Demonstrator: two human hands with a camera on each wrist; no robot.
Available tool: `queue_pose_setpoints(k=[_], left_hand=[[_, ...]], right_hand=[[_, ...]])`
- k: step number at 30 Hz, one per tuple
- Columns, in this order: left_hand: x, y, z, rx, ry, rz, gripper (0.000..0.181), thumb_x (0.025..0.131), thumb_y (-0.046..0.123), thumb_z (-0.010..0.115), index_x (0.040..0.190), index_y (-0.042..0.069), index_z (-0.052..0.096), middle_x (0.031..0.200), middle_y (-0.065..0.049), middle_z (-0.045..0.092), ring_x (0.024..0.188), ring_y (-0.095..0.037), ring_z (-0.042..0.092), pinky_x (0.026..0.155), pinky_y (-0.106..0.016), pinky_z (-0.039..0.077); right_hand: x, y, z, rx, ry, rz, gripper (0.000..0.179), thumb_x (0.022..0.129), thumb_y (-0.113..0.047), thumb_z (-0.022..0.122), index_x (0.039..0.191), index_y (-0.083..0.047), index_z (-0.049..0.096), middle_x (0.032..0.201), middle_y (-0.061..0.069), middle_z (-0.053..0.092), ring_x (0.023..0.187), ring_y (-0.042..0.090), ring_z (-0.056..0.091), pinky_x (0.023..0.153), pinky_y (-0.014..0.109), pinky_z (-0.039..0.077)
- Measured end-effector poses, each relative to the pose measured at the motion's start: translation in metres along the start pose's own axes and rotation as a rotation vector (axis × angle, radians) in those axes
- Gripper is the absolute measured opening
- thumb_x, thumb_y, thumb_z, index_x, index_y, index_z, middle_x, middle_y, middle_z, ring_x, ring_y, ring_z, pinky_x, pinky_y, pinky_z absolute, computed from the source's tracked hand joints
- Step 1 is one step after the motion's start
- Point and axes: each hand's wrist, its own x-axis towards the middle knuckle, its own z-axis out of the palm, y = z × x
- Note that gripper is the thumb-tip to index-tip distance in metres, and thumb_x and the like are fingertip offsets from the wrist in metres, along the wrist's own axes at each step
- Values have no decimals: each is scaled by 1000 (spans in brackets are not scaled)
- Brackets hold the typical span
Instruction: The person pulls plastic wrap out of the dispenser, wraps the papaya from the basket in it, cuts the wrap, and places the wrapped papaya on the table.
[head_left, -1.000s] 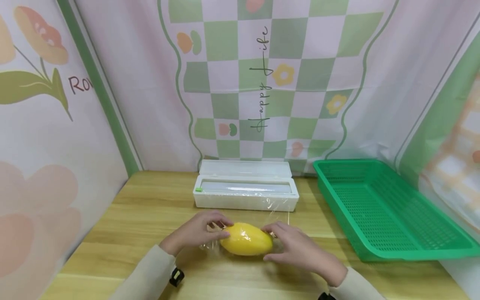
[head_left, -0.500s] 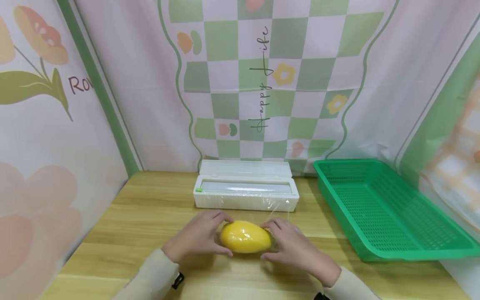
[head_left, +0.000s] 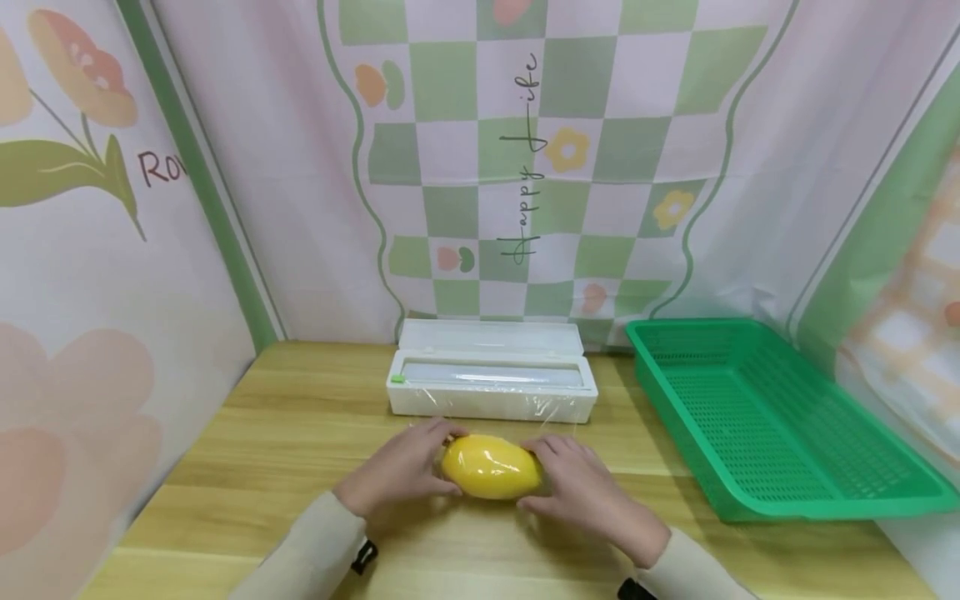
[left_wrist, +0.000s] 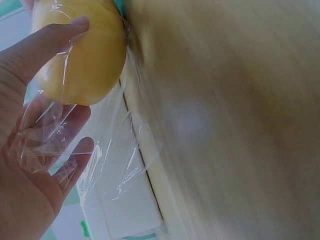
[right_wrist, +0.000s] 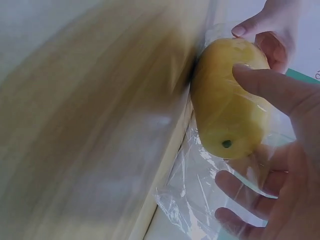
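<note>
A glossy yellow mango-like fruit (head_left: 491, 468), with a small green stem spot showing in the right wrist view, lies on its side with clear cling film (right_wrist: 187, 187) around it. My left hand (head_left: 405, 468) grips its left end, thumb across the near side and fingers behind. My right hand (head_left: 581, 483) holds the other end likewise, with the thumb on the skin in the right wrist view. Loose film crosses the left fingers in the left wrist view. Behind the fruit stands a white cling film box (head_left: 491, 403), lid raised, film hanging over its front.
On the right stands a green plastic basket (head_left: 738, 492) with perforated sides and base. The wooden table (head_left: 247, 467) meets a patterned cloth backdrop (head_left: 510, 208) just behind the box.
Both hands have shifted the fruit slightly away from me, toward the box. It has rolled a little. The left fingers have closed in around its end.
</note>
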Motion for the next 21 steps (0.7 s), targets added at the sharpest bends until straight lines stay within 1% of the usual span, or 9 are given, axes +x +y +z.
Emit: queue_pose_setpoints(k=[3, 6, 8, 10, 12, 14, 16, 21], left_hand=[[1, -1, 0, -9, 6, -2, 78, 71, 36, 91, 137, 12, 56, 130, 1, 57, 119, -16, 56, 105, -38, 46], [0, -2, -2, 28, 30, 7, 77, 71, 42, 90, 136, 14, 57, 134, 2, 55, 125, -18, 51, 110, -40, 40], [0, -2, -3, 53, 41, 10, 79, 71, 51, 87, 136, 16, 58, 135, 2, 54, 127, -18, 47, 112, -43, 37], [0, 0, -5, 63, 39, 6, 84, 70, 63, 83, 137, 18, 58, 133, 3, 54, 126, -17, 46, 110, -46, 37], [-1, 1, -6, 66, 25, 2, 92, 68, 74, 77, 139, 19, 57, 132, 3, 54, 124, -17, 47, 108, -47, 39], [0, 2, -7, 74, 8, 2, 99, 66, 81, 72, 141, 19, 55, 132, 3, 54, 123, -17, 47, 106, -47, 40], [0, 2, -7, 80, -4, 4, 102, 65, 82, 71, 142, 18, 53, 133, 2, 54, 124, -18, 47, 107, -48, 40], [2, 2, -6, 103, -14, -7, 102, 65, 76, 77, 144, 16, 52, 131, 1, 56, 121, -19, 50, 106, -47, 41]], right_hand=[[5, 2, 2, 22, 16, 8, 71, 70, -34, 91, 127, -5, 60, 123, 10, 64, 115, 32, 57, 99, 55, 46], [10, 6, 3, 62, 33, -5, 62, 68, -30, 92, 119, -9, 63, 113, 4, 66, 106, 27, 61, 94, 52, 49], [12, 9, 3, 94, 36, -18, 57, 68, -28, 92, 114, -10, 64, 107, 0, 67, 100, 23, 62, 90, 49, 51], [13, 12, 3, 125, 28, -26, 55, 68, -27, 92, 113, -11, 65, 106, -1, 67, 98, 20, 62, 89, 46, 53], [13, 14, 2, 150, 17, -25, 54, 69, -27, 92, 113, -11, 65, 106, -2, 67, 98, 19, 62, 88, 44, 54], [15, 16, 1, 177, 2, -21, 53, 71, -27, 91, 114, -10, 65, 106, -1, 67, 98, 19, 63, 88, 43, 55], [16, 18, 0, 210, -16, -11, 52, 73, -27, 90, 115, -9, 65, 106, -1, 67, 98, 18, 63, 87, 42, 55], [20, 21, -3, 316, -72, 27, 52, 77, -29, 87, 119, -7, 64, 109, 1, 68, 97, 17, 63, 86, 41, 55]])
